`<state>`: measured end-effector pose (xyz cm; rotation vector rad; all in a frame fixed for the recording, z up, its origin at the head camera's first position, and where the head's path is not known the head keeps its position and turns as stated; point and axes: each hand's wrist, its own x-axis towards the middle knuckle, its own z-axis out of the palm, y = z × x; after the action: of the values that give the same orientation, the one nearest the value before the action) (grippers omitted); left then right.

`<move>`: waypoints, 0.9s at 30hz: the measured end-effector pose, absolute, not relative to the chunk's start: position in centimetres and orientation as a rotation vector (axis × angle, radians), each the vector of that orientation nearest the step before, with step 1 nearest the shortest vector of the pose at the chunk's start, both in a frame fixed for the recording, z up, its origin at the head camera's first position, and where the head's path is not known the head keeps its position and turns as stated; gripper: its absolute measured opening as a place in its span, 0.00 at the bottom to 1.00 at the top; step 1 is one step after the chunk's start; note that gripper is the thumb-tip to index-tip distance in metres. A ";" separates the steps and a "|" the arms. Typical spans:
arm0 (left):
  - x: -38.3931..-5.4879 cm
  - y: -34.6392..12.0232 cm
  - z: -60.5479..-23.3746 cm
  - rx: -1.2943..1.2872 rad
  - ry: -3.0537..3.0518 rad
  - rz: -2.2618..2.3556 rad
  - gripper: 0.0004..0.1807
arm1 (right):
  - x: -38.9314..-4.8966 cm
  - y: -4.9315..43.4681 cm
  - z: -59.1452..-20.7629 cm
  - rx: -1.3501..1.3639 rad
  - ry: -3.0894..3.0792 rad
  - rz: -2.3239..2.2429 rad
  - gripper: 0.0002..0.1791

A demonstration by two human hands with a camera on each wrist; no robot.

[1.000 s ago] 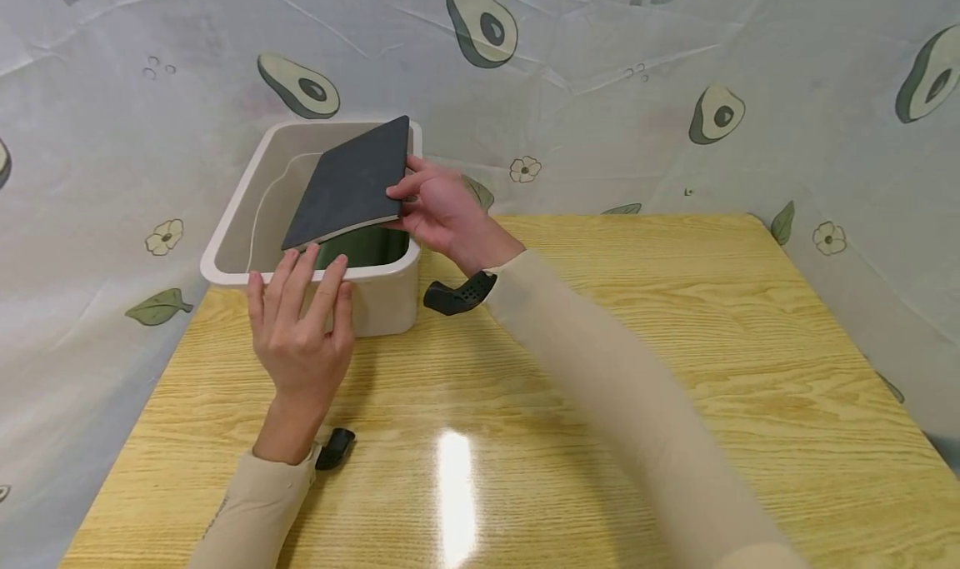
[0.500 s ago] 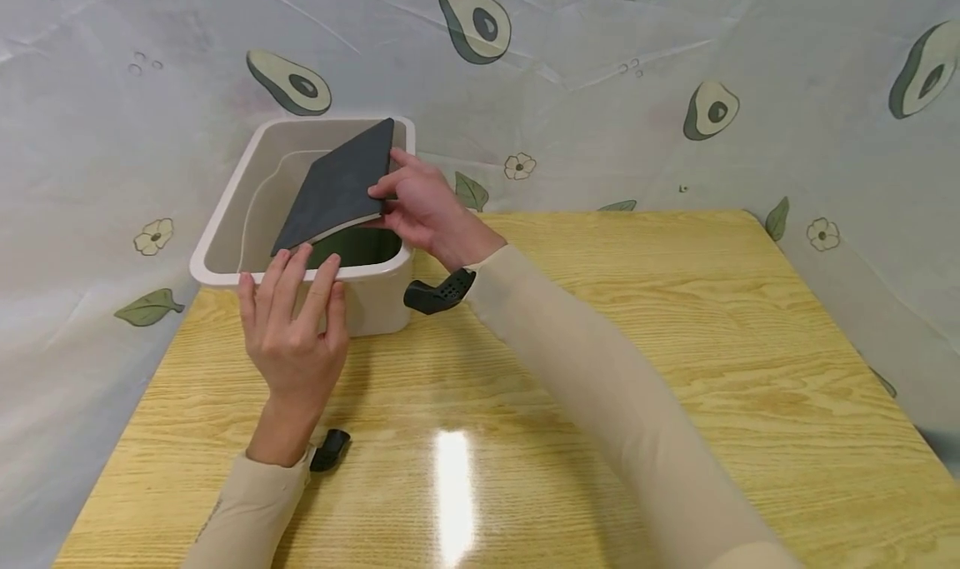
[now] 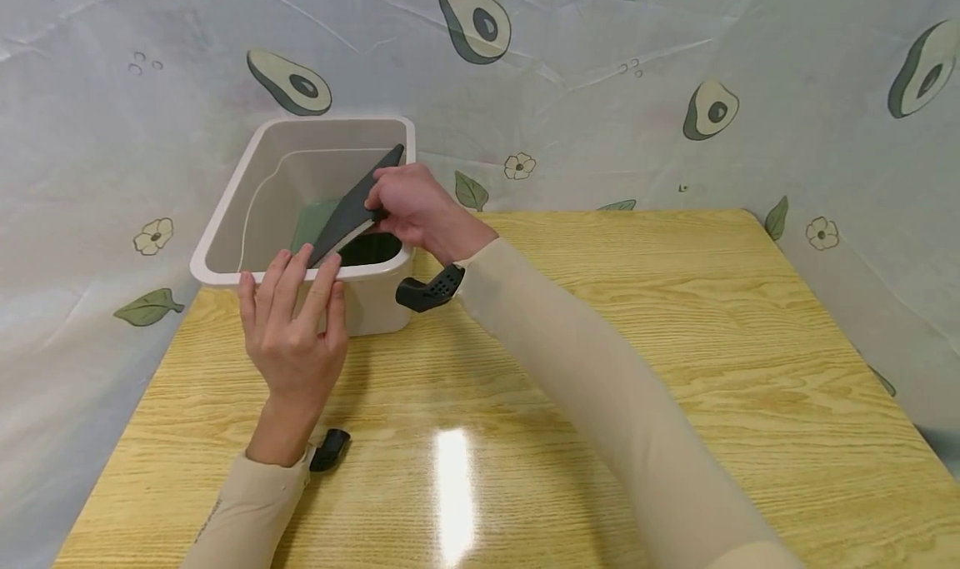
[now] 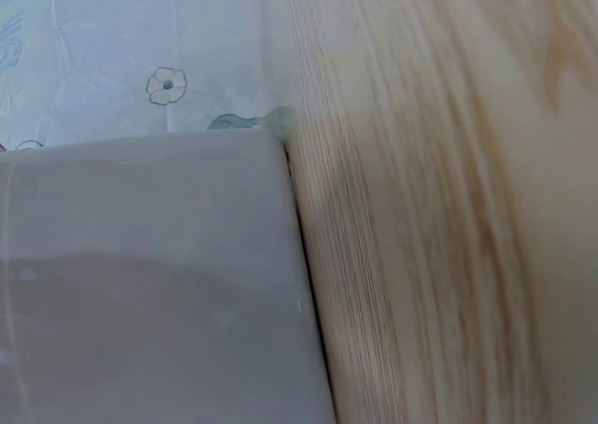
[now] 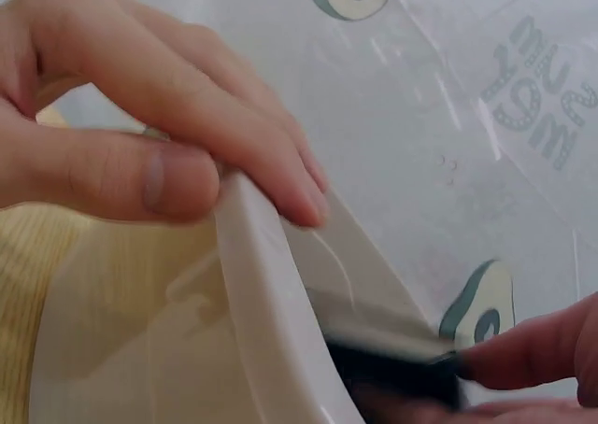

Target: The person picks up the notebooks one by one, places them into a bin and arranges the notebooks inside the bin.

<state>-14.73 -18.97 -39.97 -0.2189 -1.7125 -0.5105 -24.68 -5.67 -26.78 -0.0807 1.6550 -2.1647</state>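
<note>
A dark, thin-paged notebook [image 3: 354,207] is tilted steeply inside a pale plastic bin [image 3: 231,194]. My right hand [image 3: 420,205] pinches its right edge, thumb and fingers on opposite sides. The notebook's lower corner is close to my left fingertips at the near rim. My left hand [image 3: 296,336] holds that rim; in the right wrist view the left hand [image 5: 140,116] has its fingers over the rim and the thumb outside. Under the notebook a flat green thing [image 3: 311,222] shows in the bin. The notebook [image 5: 388,360] is partly hidden by the rim in the right wrist view.
The bin stands at the back left of a wood-grain table [image 3: 600,327]. Behind it hangs a pale cloth [image 3: 585,127] printed with avocados. Bin wall [image 4: 149,275] and tabletop fill most of the left wrist view.
My right hand has lowered the notebook into the bin and tipped it steeper, so the green thing beneath now shows. My left hand stays on the rim.
</note>
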 end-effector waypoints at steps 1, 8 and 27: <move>-14.7 -19.0 -40.0 -0.220 -1.713 -0.508 0.15 | -24.6 -5.7 -26.9 -0.097 1.698 -2.144 0.21; -14.7 -19.1 -40.1 -0.230 -1.732 -0.498 0.15 | -24.4 -5.7 -27.1 -0.113 1.664 -2.154 0.23; -14.6 -19.2 -40.0 -0.243 -1.726 -0.485 0.15 | -23.1 -3.1 -28.0 -0.427 1.506 -2.274 0.37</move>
<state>-14.64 -19.23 -40.00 -0.2427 -1.7265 -0.4848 -23.13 -3.10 -27.96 -0.4269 1.5056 -2.2735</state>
